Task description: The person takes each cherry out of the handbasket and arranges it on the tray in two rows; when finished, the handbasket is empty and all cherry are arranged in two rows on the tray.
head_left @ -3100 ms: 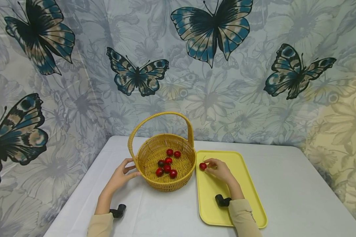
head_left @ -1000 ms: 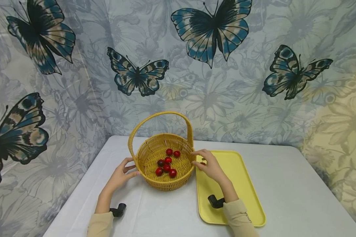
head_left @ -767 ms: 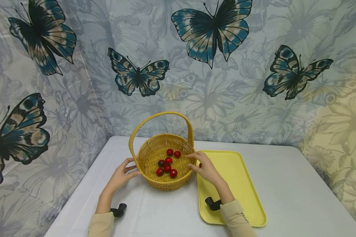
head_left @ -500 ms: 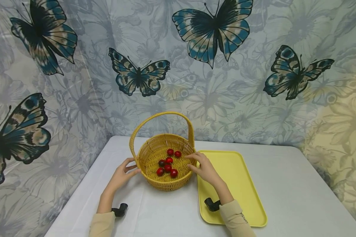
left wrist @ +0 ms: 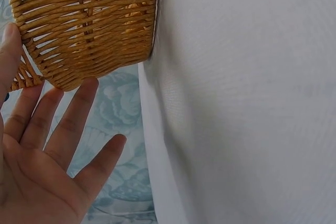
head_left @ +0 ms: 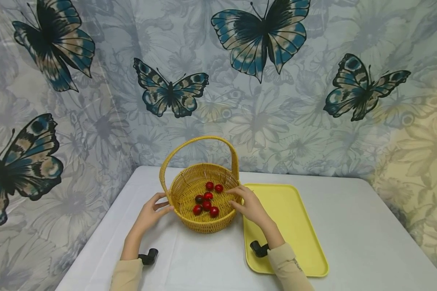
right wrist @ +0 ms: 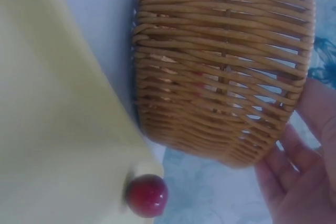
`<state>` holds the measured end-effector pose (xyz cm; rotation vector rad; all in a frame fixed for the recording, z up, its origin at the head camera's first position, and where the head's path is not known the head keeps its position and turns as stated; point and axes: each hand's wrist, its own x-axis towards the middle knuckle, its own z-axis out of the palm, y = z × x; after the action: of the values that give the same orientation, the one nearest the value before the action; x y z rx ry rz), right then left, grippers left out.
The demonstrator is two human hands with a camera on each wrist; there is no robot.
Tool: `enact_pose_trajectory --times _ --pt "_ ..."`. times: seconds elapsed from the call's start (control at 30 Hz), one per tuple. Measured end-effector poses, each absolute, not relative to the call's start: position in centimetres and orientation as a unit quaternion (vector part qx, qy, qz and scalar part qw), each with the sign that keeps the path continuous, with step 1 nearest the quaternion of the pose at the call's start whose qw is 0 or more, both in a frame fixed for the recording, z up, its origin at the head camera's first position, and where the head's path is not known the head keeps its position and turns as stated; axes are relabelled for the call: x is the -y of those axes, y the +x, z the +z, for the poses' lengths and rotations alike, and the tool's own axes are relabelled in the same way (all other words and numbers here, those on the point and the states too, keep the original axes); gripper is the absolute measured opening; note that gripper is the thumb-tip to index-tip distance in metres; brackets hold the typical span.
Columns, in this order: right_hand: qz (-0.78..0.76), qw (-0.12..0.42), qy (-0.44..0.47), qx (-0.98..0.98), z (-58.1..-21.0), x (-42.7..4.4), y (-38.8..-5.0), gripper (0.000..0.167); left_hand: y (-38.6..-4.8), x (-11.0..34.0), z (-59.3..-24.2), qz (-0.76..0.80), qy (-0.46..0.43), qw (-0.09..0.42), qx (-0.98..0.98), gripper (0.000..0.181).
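Observation:
A yellow wicker basket (head_left: 204,224) with a tall arched handle holds several dark red cherries (head_left: 206,205). My left hand (head_left: 145,218) touches its left side by the handle's foot. In the left wrist view those fingers (left wrist: 68,124) are fairly straight and spread against the weave. My right hand (head_left: 253,206) is at the right rim, with the index finger and thumb reaching over it. The right wrist view has its thumb at the rim and the other fingers beside the basket. One cherry (right wrist: 147,195) lies by the edge of the yellow tray (right wrist: 63,129); in the head view my right hand hides it.
The yellow tray (head_left: 291,226) lies flat on the white tablecloth (head_left: 364,234), close to the basket's right side. Behind the table hangs a floral cloth (head_left: 262,117) with butterflies.
Three seconds ago my right hand held a cherry over the tray. It has since left the cherry there and moved left onto the basket's rim. My left hand has stayed at the basket.

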<state>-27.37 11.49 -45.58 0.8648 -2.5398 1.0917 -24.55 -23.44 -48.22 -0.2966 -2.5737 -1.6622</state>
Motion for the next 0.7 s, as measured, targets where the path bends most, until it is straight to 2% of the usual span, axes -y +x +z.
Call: enact_pose_trajectory --times 0.17,0.33,0.7 --pt "0.346 0.123 0.296 0.882 -45.2 -11.1 -27.9 0.027 -23.5 22.8 -46.4 -0.545 -0.097 0.021 0.833 0.056" --pt "0.313 0.096 0.286 0.901 -44.5 -10.5 -28.8 0.028 -22.9 22.5 -45.1 -0.539 -0.094 0.015 0.837 0.054" --pt "0.266 0.027 0.296 0.917 -44.5 -9.3 -31.5 0.029 -24.3 23.3 -48.0 -0.542 -0.093 0.028 0.834 0.057"
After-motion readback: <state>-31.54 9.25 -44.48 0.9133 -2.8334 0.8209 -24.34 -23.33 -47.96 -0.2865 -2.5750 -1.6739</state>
